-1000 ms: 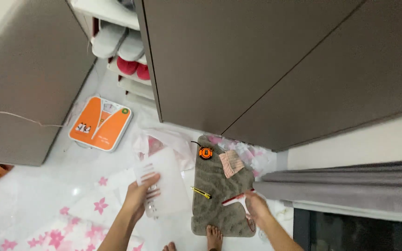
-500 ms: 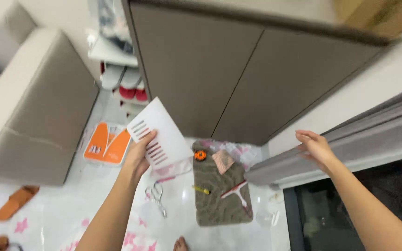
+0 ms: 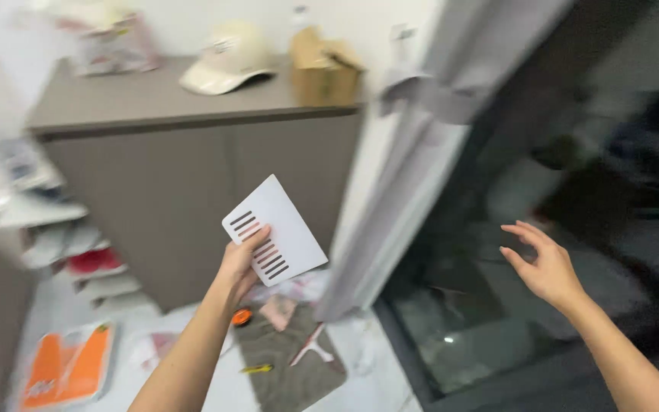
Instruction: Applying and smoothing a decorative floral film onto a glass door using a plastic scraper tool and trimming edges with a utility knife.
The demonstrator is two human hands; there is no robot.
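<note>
My left hand [image 3: 241, 263] is raised in front of me and grips a flat white plastic card [image 3: 274, 230] with dark slots along one edge. The card is tilted, its slotted end under my thumb. My right hand [image 3: 544, 265] is held out to the right with the fingers spread and nothing in it, in front of a dark glass door [image 3: 543, 229]. A grey curtain [image 3: 413, 175] hangs between the two hands.
A grey-brown cabinet [image 3: 192, 152] stands behind, with a cream cap [image 3: 226, 57] and a cardboard box [image 3: 328, 67] on top. On the floor lie a grey mat [image 3: 287, 358] with small tools, an orange round item [image 3: 242, 317] and an orange-and-white package [image 3: 66, 366]. Shelves with shoes are at left.
The view has swung up from the floor to the cabinet and glass door. My left hand lifted the white card off the floor; my right hand rose and moved toward the glass.
</note>
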